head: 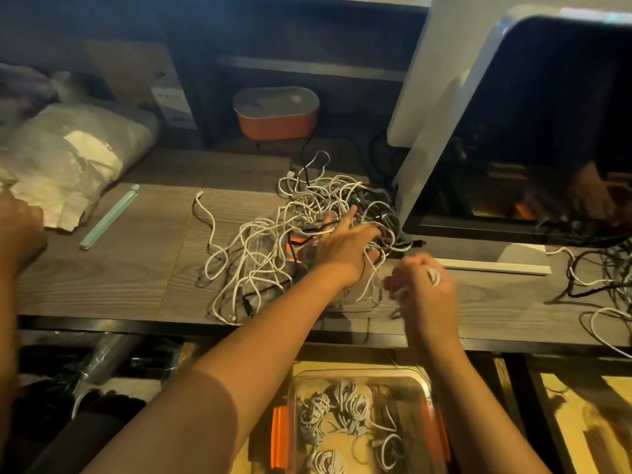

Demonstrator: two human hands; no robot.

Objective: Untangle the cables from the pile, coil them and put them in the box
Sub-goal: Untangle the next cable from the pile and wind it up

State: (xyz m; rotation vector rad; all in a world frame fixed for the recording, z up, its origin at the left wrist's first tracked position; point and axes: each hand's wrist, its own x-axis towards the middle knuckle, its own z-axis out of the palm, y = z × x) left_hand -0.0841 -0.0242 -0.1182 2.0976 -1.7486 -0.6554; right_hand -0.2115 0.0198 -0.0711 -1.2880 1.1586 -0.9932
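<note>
One pile (266, 241) (at desk edge (136, 318)), left hand (345, 249) inside, right hand (425, 289) gripping cable (435, 276)

The cable pile (273, 234) lies on the counter (102, 275) at the centre of the frame, its right side against the foot of the monitor (547, 131), which fills the upper right. Behind the pile, at upper centre, a lidded tub (276, 112) stands on a lower ledge. Left of the pile a thin strip (109, 217) lies slantwise, and a stuffed bag (68, 155) rests further left. A second tangle (602, 278) lies at the right edge. Below the counter's front edge, at bottom centre, the box (294, 405) holds coiled cables (345, 405).
</note>
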